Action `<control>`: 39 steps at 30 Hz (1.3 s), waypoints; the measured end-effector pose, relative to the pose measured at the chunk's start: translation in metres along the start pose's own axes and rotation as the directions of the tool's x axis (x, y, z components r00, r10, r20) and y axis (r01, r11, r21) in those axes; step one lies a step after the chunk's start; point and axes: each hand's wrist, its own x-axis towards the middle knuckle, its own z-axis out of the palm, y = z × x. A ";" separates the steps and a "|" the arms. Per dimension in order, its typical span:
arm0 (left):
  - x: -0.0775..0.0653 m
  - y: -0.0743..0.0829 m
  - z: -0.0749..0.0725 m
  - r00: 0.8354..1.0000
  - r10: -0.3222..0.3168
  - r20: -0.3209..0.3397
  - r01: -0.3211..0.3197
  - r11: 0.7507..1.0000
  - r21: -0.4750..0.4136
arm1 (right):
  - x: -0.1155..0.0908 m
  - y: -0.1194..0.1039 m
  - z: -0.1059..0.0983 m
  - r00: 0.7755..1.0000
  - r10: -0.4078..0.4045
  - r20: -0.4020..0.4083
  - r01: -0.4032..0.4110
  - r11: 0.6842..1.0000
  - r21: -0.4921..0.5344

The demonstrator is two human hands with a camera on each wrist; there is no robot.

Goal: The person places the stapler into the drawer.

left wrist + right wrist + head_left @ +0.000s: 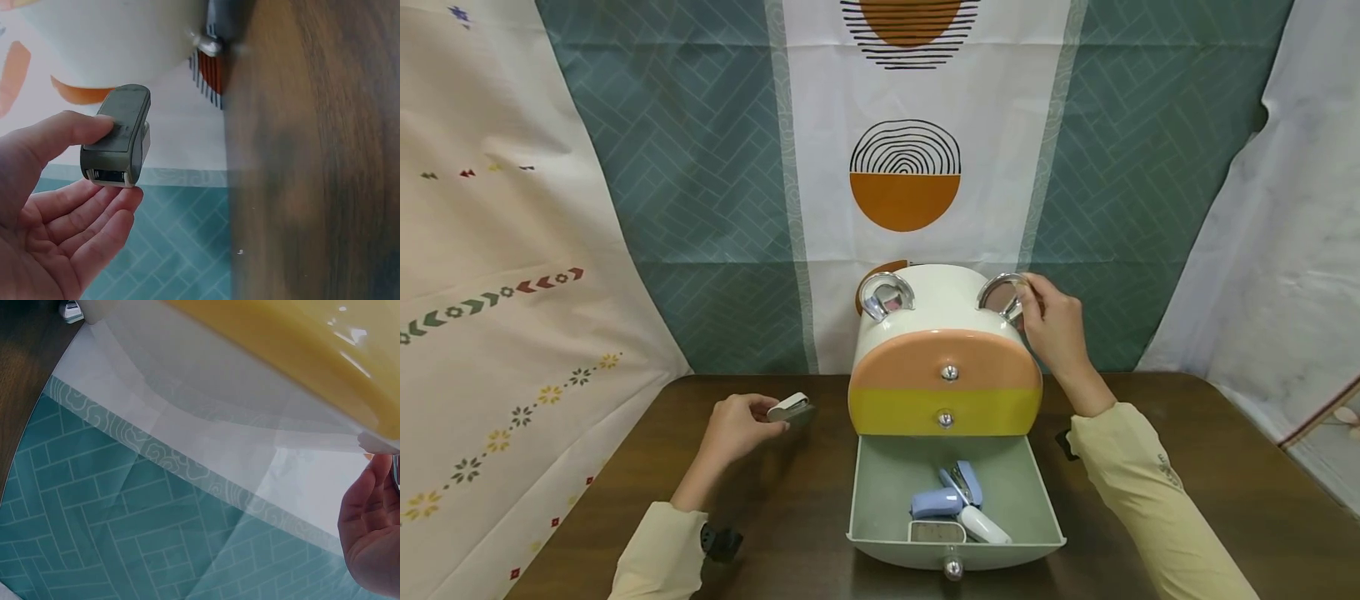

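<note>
My left hand pinches a small mini stapler, grey on one side and white on the other, above the table left of the cabinet. In the left wrist view, the thumb presses on the grey face of the stapler, with the fingers on its other side. With its fingertips my right hand grips the right chrome ring on top of the rounded cabinet. The cabinet's green bottom drawer is pulled out, while the orange drawer and yellow drawer are closed.
In the pulled-out drawer lie several small items, among them a blue stapler, a blue piece and a white one. A second chrome ring tops the cabinet's left side. Patterned cloth hangs behind the brown table.
</note>
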 end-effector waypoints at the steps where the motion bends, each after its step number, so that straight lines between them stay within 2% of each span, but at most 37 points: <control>1: -0.003 0.002 -0.001 1.000 0.003 -0.001 -0.003 1.000 -0.008 | 0.000 0.000 0.000 1.000 0.000 -0.002 0.000 1.000 0.001; 9: -0.028 0.021 -0.009 0.999 0.033 0.003 -0.032 0.997 -0.068 | -0.001 -0.001 0.000 1.000 0.001 -0.004 -0.001 1.000 -0.015; 16: -0.047 0.040 -0.011 0.998 0.063 0.014 -0.060 0.983 -0.171 | -0.001 0.000 0.000 1.000 0.007 -0.007 -0.007 1.000 -0.011; 25: -0.062 0.064 -0.007 0.984 0.165 0.065 -0.143 0.956 -0.258 | -0.001 0.001 0.000 1.000 0.004 -0.004 -0.004 1.000 -0.016; 31: -0.069 0.080 0.000 0.956 0.263 0.127 -0.223 0.939 -0.263 | -0.001 -0.001 -0.001 1.000 -0.003 -0.008 0.003 1.000 -0.024; 36: -0.071 0.091 0.010 0.912 0.372 0.173 -0.342 0.923 -0.179 | -0.002 -0.003 -0.001 1.000 0.003 -0.009 -0.003 1.000 -0.010; 39: -0.071 0.097 0.016 0.885 0.411 0.218 -0.390 0.911 -0.134 | -0.002 -0.003 -0.001 1.000 0.008 -0.010 -0.008 1.000 -0.004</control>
